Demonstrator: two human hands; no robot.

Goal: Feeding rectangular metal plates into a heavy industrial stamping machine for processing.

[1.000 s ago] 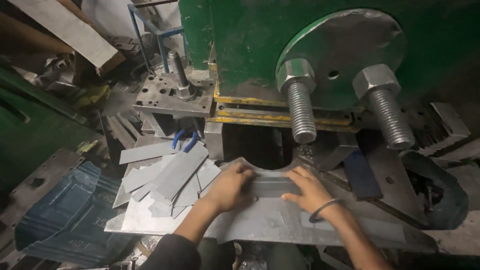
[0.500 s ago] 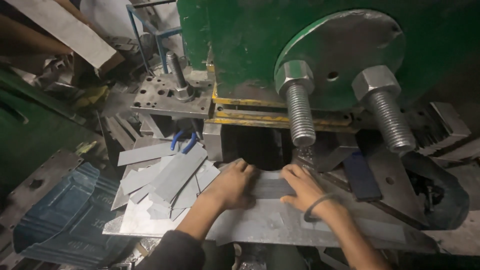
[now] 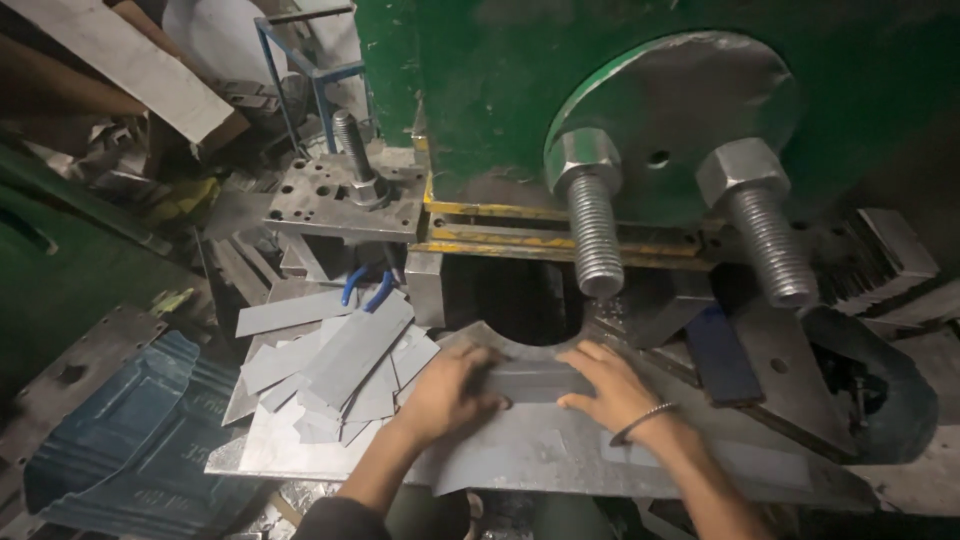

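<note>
A: Left side?
B: Loose metal sheets (image 3: 340, 365). The left hand (image 3: 448, 393) grips one end of a flat metal strip (image 3: 535, 380).
A: And the strip?
B: It lies crosswise on the press table (image 3: 560, 455); the right hand (image 3: 612, 385) clasps its other end.

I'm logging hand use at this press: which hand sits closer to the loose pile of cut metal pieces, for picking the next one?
Left. The left hand rests on the metal strip right beside the pile of cut pieces; the right hand lies farther away.
</note>
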